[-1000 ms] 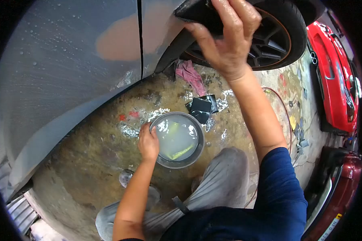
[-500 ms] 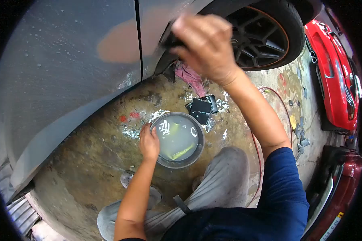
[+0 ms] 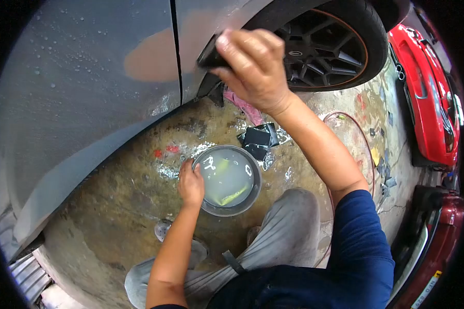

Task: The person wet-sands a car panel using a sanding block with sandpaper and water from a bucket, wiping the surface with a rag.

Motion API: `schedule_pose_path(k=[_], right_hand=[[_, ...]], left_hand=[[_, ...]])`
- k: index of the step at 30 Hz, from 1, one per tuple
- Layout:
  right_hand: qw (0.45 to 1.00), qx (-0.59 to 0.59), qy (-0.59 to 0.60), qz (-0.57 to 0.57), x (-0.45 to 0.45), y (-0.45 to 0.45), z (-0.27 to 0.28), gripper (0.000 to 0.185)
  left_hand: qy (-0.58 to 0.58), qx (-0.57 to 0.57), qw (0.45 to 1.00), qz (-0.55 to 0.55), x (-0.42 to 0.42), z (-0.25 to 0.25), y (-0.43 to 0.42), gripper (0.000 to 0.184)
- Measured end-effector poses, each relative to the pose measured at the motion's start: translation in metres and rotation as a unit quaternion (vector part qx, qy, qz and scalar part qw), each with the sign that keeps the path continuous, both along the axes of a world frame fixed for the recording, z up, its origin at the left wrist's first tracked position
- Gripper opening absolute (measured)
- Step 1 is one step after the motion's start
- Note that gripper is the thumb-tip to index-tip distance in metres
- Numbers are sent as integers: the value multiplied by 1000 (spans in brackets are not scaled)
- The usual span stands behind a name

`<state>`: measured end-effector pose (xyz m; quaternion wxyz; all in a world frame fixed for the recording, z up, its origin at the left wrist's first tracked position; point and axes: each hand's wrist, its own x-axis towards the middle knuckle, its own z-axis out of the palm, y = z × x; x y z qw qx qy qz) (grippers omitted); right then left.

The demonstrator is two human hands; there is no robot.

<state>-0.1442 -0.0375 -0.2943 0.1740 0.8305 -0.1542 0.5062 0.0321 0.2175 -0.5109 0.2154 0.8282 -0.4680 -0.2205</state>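
Note:
My right hand (image 3: pixel 255 69) is closed on a dark sheet of sandpaper (image 3: pixel 209 55), held against the grey car's panel (image 3: pixel 193 44) beside the wheel arch. Part of the sheet is hidden by my fingers. A tan sanded patch (image 3: pixel 152 55) spans the gap between two panels there. My left hand (image 3: pixel 191 184) grips the left rim of a round grey basin (image 3: pixel 258 191) on the floor. Cloudy water fills it, and something yellow-green (image 3: pixel 234 196) lies in the water. Just beyond the basin, several black sandpaper sheets (image 3: pixel 257 137) are stacked on the wet floor.
A pink cloth (image 3: pixel 245 107) lies below the wheel arch, near the tire (image 3: pixel 372 38). A thin red hose (image 3: pixel 363 129) curves along the floor at right. Farther right stand a red car (image 3: pixel 423 92) and a dark red vehicle (image 3: pixel 451 219). Scraps (image 3: pixel 390 182) litter the floor.
My right hand has shifted slightly left and down along the panel with the sandpaper. My left hand stays on the basin's rim, and the basin has hardly moved.

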Motion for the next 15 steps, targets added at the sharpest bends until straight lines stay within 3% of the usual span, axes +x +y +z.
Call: schedule_pose_path(k=[3,5,7,9,11,13,14,15], right_hand=[[1000,-4,16,-17,-17,-7,20,69],[990,-97,-83,-56,-24,-27,45,68],[992,-37,-119,-22,-9,-21,18,68],[1000,8,-11,9,1,1,0,70],[999,-23,33,-2,-10,-7,8,67],[998,-57,-27,-30,-22,-14,43,64],[994,-64,-89,-20,-20,-31,40,57],[995,-50,-81,-20,-15,-22,31,62]], left_hand=[[-5,-2,1000,-2,2,-4,1,35],[1,5,1000,0,0,-5,4,35],[12,11,1000,3,0,1,0,35],[12,4,1000,0,0,3,-1,35],[8,4,1000,0,0,3,0,35],[0,12,1000,2,-2,5,-1,35],[5,11,1000,0,-2,4,1,35],[10,8,1000,-3,-1,2,2,36]])
